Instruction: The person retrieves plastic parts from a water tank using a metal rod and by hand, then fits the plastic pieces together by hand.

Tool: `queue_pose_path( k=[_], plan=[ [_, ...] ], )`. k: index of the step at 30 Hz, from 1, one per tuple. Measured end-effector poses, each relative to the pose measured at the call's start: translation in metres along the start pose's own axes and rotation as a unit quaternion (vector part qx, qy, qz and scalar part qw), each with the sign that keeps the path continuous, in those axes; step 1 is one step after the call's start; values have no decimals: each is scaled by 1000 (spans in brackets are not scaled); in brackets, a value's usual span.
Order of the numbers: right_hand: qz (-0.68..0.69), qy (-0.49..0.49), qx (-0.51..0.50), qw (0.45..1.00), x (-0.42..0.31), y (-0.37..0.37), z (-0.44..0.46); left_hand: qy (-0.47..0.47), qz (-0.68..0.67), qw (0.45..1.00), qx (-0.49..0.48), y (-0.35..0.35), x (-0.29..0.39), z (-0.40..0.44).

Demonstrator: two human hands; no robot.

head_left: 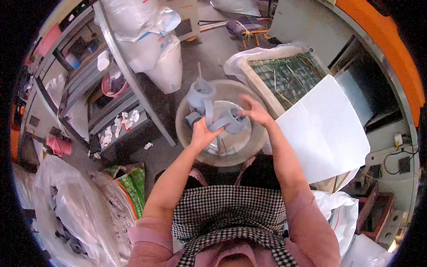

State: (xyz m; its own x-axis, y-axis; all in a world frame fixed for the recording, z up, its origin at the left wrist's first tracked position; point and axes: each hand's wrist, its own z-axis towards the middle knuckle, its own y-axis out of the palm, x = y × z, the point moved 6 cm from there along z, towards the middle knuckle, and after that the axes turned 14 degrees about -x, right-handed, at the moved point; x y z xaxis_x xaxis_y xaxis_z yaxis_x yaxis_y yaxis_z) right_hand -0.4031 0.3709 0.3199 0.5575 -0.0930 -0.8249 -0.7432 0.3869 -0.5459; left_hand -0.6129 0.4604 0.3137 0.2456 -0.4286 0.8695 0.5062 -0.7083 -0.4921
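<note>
My left hand (205,135) is closed around the curved handle of a grey plastic jug-like part (234,123), whose round opening faces up to the right. Just right of that opening is my right hand (254,111), blurred at the fingertips, its fingers apart and apparently holding nothing. Another grey jug-like part (201,91) with a thin spout and a looped handle stands beyond my left hand, over the basin's far left side. Beneath both hands is a wide, round translucent basin (187,147). Small scraps lie on its bottom, too small to make out.
A white-lined crate with green netting (289,75) stands at the back right, with a white sheet (324,129) before it. White sacks (151,49) are piled at the back left beside a metal rack (129,80). A clear plastic bag (73,209) lies at the lower left.
</note>
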Motion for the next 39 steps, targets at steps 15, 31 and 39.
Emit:
queue_pose_path(
  k=[15,31,39],
  plan=[
    [141,-6,-370,918,26,55,-4,84,76,990,-83,15,-2,-3],
    [49,10,-380,923,33,54,-9,106,119,982,-99,23,-18,-1],
    [-62,13,-336,940,28,80,-19,92,180,973,-114,25,-6,-3]
  ],
)
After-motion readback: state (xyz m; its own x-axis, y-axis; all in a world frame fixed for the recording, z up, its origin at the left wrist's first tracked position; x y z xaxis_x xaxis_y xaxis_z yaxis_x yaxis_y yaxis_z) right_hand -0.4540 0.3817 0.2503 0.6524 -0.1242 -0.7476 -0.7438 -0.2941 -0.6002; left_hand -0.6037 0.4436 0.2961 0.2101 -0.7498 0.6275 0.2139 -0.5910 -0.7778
